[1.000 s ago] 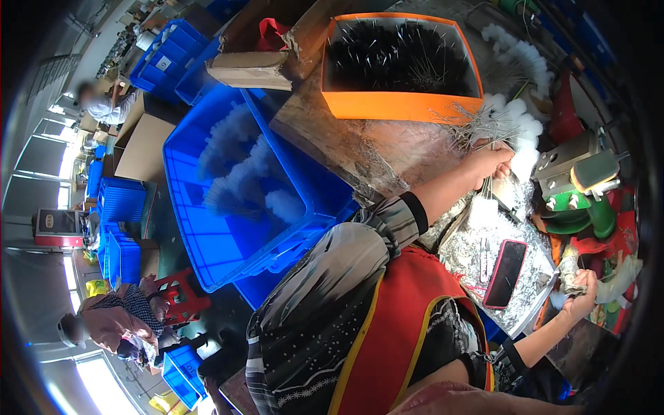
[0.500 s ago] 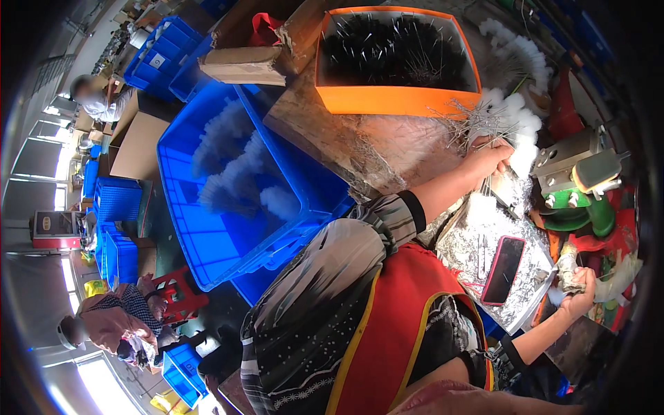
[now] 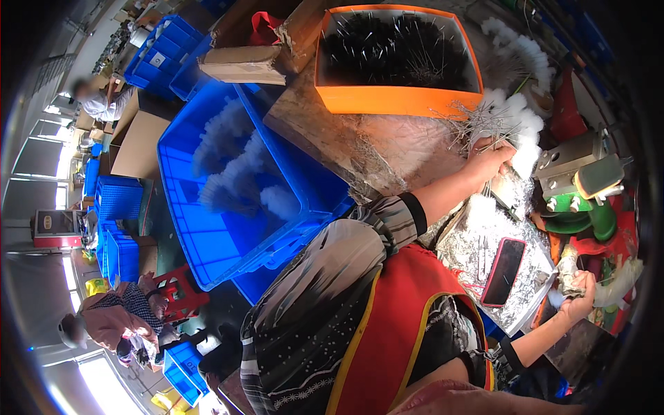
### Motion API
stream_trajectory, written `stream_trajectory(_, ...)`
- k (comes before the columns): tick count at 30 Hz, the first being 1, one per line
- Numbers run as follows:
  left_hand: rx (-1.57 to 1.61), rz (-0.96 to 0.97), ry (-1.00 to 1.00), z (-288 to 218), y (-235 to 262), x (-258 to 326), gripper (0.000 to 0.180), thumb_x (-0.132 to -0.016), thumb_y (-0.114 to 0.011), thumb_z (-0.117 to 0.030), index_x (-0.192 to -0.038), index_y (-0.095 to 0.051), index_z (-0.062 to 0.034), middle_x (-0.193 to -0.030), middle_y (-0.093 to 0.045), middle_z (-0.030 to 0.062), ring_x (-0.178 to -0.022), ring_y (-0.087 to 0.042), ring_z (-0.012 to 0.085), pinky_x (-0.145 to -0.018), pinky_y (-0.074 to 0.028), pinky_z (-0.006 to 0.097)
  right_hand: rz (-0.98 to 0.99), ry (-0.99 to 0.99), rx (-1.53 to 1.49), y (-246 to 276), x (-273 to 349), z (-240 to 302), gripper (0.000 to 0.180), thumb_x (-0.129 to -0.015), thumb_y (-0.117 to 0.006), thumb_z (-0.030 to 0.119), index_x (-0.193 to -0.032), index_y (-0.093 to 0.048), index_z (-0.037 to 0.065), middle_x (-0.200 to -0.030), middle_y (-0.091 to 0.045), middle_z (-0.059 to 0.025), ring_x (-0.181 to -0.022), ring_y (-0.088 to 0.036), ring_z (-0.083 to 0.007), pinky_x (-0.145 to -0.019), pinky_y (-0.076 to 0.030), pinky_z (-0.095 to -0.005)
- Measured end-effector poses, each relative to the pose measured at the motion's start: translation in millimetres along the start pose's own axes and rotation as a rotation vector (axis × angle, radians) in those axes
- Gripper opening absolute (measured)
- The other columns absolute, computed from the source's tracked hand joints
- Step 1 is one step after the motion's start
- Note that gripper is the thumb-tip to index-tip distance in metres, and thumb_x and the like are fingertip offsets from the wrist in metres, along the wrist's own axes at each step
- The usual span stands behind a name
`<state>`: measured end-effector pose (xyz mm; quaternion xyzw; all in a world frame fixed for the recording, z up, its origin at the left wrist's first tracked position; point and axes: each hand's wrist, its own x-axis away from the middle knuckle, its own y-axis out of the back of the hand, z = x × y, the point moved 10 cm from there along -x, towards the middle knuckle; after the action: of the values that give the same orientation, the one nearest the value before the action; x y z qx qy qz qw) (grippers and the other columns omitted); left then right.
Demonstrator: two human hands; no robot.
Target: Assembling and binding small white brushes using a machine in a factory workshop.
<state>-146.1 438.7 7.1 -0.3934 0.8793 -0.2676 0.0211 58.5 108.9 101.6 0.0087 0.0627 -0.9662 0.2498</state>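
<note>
My left hand (image 3: 492,160) is closed, with its fingertips pinched among thin wire stems (image 3: 477,128). White fluffy brush heads (image 3: 527,131) lie just beyond and beside it. Lower down on the right, my right hand (image 3: 581,296) is wrapped round a pale, cloth-like wrapped handle (image 3: 569,266). Next to that hand lies a translucent white fluffy piece (image 3: 618,283); I cannot tell if it is touched. Between the hands, a phone (image 3: 503,272) with a pink edge rests on a crumpled foil-covered surface (image 3: 470,242).
An orange box (image 3: 387,100) holds black bristly brushes with wire stems. At its left a blue bin (image 3: 207,242) contains white fluffy brushes. A metal and green machine (image 3: 577,173) stands on the right. Two people work at the far left, near blue crates (image 3: 119,200).
My left hand has shifted very slightly among the wire stems. My right hand keeps its grip and has barely moved.
</note>
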Motion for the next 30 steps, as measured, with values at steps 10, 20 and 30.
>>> stream_trajectory(10, 0.179, 0.083, 0.105, 23.3, -9.3, -3.0, 0.011, -0.078, -0.057, -0.014, -0.084, -0.055, -0.0043, -0.070, -0.054, 0.0019, -0.050, -0.045, 0.0054, -0.040, -0.036, 0.020, -0.018, 0.041, 0.040, 8.8, 6.0, -4.0, 0.015, -0.079, -0.046, 0.007, -0.065, -0.049, 0.003, -0.063, -0.047, -0.0046, -0.072, -0.049, -0.0150, -0.069, -0.040, -0.0262)
stream_trajectory(20, 0.047, 0.023, 0.114, 10.2, 15.0, -10.6, 0.017, -0.081, -0.056, -0.012, -0.093, -0.056, -0.0002, -0.075, -0.057, 0.0058, -0.054, -0.046, 0.0071, -0.046, -0.035, 0.017, -0.252, -0.034, -0.072, -24.0, 8.3, 22.8, 0.008, -0.070, -0.061, 0.006, -0.064, -0.056, 0.002, -0.055, -0.050, -0.0036, -0.048, -0.048, -0.0119, -0.048, -0.038, -0.0257)
stream_trajectory(30, -0.045, 0.035, 0.115, 9.7, -4.2, -6.2, 0.018, -0.083, -0.054, -0.011, -0.096, -0.055, 0.0010, -0.078, -0.058, 0.0077, -0.053, -0.046, 0.0069, -0.043, -0.036, 0.017, -0.308, 0.037, 0.032, -25.8, 28.4, 34.7, 0.029, -0.073, -0.050, 0.010, -0.046, -0.041, 0.005, -0.046, -0.043, -0.0077, -0.050, -0.045, -0.0180, -0.061, -0.039, -0.0271)
